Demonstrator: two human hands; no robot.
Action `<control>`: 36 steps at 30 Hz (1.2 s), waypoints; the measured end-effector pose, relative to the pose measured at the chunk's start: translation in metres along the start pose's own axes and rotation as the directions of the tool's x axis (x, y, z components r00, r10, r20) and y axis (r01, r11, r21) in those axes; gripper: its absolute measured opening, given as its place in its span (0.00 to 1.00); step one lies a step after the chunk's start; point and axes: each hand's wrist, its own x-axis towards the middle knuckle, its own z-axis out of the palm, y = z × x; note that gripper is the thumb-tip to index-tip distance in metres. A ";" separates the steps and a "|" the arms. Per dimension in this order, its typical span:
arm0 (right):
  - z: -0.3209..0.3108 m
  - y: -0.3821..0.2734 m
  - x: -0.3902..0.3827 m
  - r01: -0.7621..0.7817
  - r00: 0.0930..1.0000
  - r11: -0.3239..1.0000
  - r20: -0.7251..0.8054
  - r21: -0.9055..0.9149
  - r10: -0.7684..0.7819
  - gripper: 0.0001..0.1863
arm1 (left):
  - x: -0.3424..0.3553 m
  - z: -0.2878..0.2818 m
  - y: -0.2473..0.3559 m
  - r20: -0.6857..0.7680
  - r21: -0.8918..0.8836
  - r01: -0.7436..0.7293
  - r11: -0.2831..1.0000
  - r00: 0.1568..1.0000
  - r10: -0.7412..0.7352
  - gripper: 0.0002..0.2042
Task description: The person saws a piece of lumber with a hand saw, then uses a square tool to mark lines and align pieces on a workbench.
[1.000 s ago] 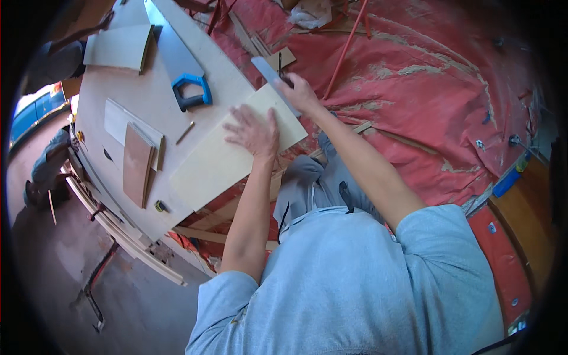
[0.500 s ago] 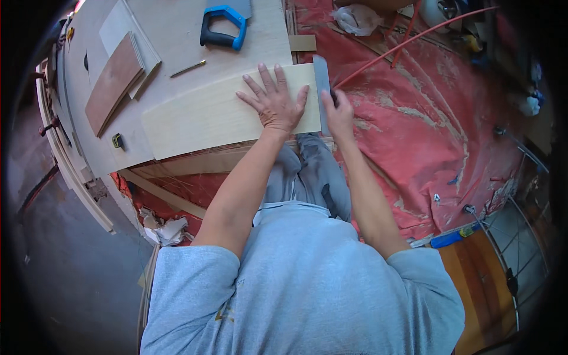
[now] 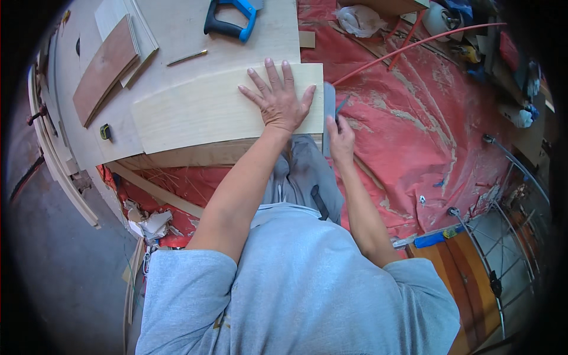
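My left hand [image 3: 279, 105] lies spread flat on a long pale plywood board [image 3: 186, 115] on the worktable [image 3: 177, 23]. At the board's right end, my right hand [image 3: 342, 137] is closed on the dark handle of a grey-bladed tool [image 3: 329, 97], its blade upright along the cut edge; the handle is partly hidden by the fingers. Above the board lie a blue-and-black handsaw [image 3: 245, 28] and a pencil [image 3: 186, 57]. A small tape measure [image 3: 105, 132] and some stacked plywood offcuts [image 3: 103, 71] are on the table to the left.
A crumpled red sheet [image 3: 402, 154] covers the area right of the table, with a red tube [image 3: 426, 40], a plastic bag [image 3: 359, 21] and metal rods [image 3: 509, 160] on it or around it. Long curved strips [image 3: 62, 154] run along the table's left edge.
My view has swung round, squaring the board. My right hand and the tool have moved down along the board's end, toward my body. My left hand stays spread on the board.
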 end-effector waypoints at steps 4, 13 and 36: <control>0.008 -0.047 0.095 0.056 0.998 0.998 -0.034 -0.015 -0.056 0.21 | 0.002 0.001 0.005 0.022 0.018 -0.021 1.000 1.000 0.021 0.49; -0.001 -0.016 0.009 0.057 0.998 0.997 -0.020 -0.050 -0.059 0.17 | 0.003 0.002 0.001 -0.026 0.037 -0.002 0.999 1.000 0.003 0.49; 0.003 -0.031 0.039 0.112 0.994 0.987 -0.018 0.114 -0.111 0.19 | 0.000 0.004 -0.002 -0.019 0.094 -0.017 0.995 1.000 0.018 0.48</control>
